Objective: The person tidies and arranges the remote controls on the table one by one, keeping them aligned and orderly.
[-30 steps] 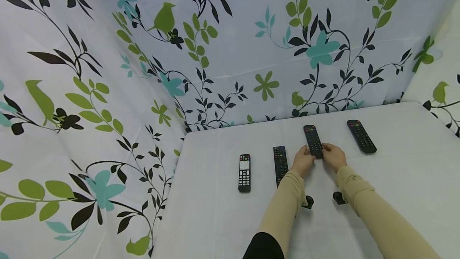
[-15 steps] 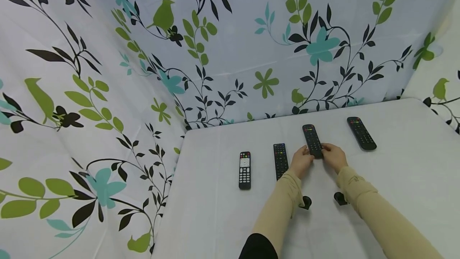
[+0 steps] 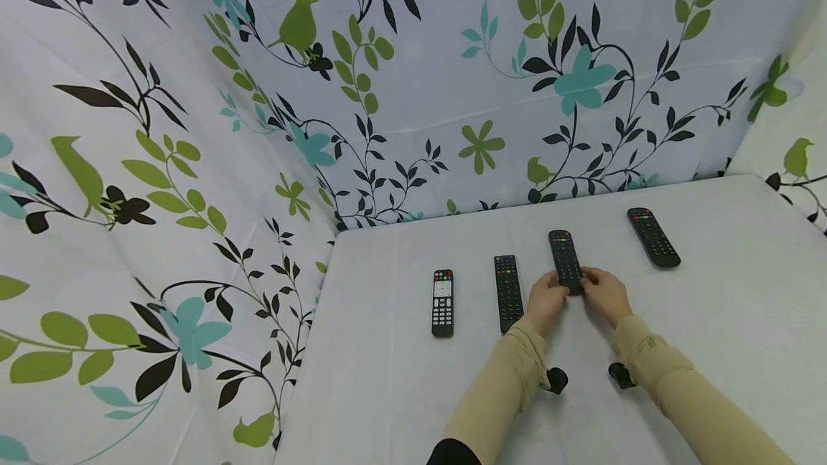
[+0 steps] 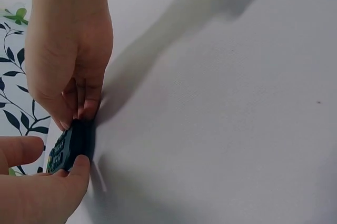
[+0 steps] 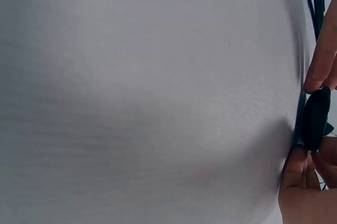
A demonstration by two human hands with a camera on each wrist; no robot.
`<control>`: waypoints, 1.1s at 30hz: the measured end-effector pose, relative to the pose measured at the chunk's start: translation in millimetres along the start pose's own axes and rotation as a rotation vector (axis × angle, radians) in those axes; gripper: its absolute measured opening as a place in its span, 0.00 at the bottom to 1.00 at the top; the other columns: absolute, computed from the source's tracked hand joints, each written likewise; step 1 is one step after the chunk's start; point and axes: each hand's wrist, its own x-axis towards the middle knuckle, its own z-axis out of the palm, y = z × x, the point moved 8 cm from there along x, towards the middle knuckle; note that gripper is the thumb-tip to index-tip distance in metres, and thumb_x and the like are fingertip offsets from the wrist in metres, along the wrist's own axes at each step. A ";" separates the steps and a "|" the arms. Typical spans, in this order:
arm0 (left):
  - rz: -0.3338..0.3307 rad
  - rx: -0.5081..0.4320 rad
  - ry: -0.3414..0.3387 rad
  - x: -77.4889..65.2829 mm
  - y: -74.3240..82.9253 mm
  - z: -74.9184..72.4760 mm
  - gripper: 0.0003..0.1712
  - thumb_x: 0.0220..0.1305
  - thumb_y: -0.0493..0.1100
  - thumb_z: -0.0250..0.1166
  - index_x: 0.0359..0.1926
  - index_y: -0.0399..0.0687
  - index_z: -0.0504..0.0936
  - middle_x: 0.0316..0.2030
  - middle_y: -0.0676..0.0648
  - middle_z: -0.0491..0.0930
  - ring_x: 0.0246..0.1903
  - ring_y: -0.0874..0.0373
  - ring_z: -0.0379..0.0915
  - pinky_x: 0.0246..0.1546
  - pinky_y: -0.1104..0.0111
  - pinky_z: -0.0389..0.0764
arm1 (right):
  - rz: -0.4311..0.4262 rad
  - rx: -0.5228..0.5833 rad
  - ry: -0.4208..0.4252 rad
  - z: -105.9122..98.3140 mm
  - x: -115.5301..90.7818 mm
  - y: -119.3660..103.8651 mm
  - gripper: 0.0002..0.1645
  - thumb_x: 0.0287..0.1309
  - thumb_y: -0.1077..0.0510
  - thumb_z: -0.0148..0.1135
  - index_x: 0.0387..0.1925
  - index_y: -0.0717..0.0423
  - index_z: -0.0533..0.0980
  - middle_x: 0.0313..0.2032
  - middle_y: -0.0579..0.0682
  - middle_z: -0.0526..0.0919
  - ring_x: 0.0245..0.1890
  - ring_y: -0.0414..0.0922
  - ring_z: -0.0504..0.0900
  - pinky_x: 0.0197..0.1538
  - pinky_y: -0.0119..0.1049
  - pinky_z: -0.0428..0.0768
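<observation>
Both hands hold the near end of a black remote control [image 3: 564, 257], whose far end points toward the back of the table. The left hand [image 3: 546, 301] grips its lower left side, and the right hand [image 3: 606, 296] pinches its lower right side. In the left wrist view the remote [image 4: 66, 147] lies between the right hand [image 4: 73, 50] above and the left hand [image 4: 47, 195] below. The right wrist view shows its dark end [image 5: 316, 118] at the right edge, with fingers on either side.
A black remote with a light button panel [image 3: 442, 303] lies at the left. Close to the left forearm is a long black remote [image 3: 508, 293], its near end at the sleeve. Another black remote [image 3: 654, 237] lies at back right on the white table [image 3: 388, 379]. Patterned curtains [image 3: 413, 92] surround it.
The held remote and both hands have shifted slightly toward the person. More of the long remote beside the left forearm shows. The other remotes lie where they were; the head view tilts a little.
</observation>
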 end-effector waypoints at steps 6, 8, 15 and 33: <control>-0.010 -0.021 -0.012 -8.1 -5.4 -3.8 0.31 0.55 0.28 0.56 0.62 0.33 0.65 0.60 0.36 0.70 0.62 0.45 0.66 0.60 0.57 0.71 | -0.010 0.002 -0.010 1.7 -11.6 0.9 0.27 0.65 0.58 0.42 0.60 0.74 0.63 0.56 0.74 0.70 0.57 0.67 0.68 0.58 0.57 0.69; -0.014 -0.011 -0.014 -12.0 -6.6 -5.2 0.31 0.55 0.28 0.56 0.62 0.33 0.65 0.61 0.36 0.70 0.62 0.45 0.66 0.60 0.57 0.71 | -0.012 0.008 -0.009 2.4 -15.5 1.3 0.27 0.65 0.58 0.42 0.60 0.74 0.63 0.56 0.74 0.70 0.57 0.67 0.68 0.58 0.57 0.68; -0.013 0.058 -0.011 -27.3 -14.1 -9.6 0.31 0.55 0.30 0.58 0.63 0.36 0.66 0.61 0.39 0.70 0.65 0.46 0.61 0.63 0.55 0.67 | -0.003 0.010 -0.019 7.0 -27.4 6.7 0.27 0.66 0.58 0.42 0.60 0.72 0.63 0.56 0.73 0.70 0.57 0.66 0.68 0.57 0.57 0.69; -0.003 0.045 -0.031 -42.6 -23.9 -16.9 0.32 0.54 0.31 0.58 0.63 0.36 0.65 0.62 0.40 0.69 0.67 0.45 0.57 0.64 0.53 0.64 | -0.023 0.035 -0.008 10.2 -47.2 3.4 0.26 0.65 0.58 0.44 0.59 0.72 0.65 0.51 0.71 0.74 0.52 0.64 0.73 0.53 0.55 0.71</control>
